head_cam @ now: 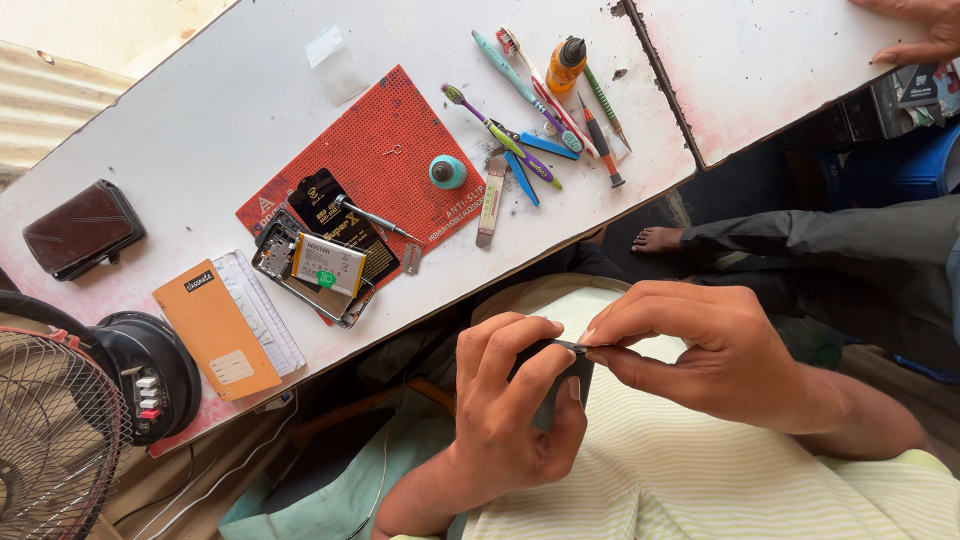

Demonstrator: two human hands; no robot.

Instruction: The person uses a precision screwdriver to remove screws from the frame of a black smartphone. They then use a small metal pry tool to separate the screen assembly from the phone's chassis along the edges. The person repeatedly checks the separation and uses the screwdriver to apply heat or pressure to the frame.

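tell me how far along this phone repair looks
Done: an opened phone lies on the red mat, its back off and battery exposed, a screwdriver resting beside it. In hand: the left hand grips a small dark part over the lap while the right hand pinches its top edge. Left: the phone is unclosed and tools remain spread on the table.

Scuffed white table (200, 130), dimpled red rubber mat (390, 130).

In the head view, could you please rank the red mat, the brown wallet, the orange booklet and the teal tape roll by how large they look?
1. Red mat, clearly largest.
2. Orange booklet.
3. Brown wallet; close to the booklet in size, so this order is unsure.
4. Teal tape roll, smallest.
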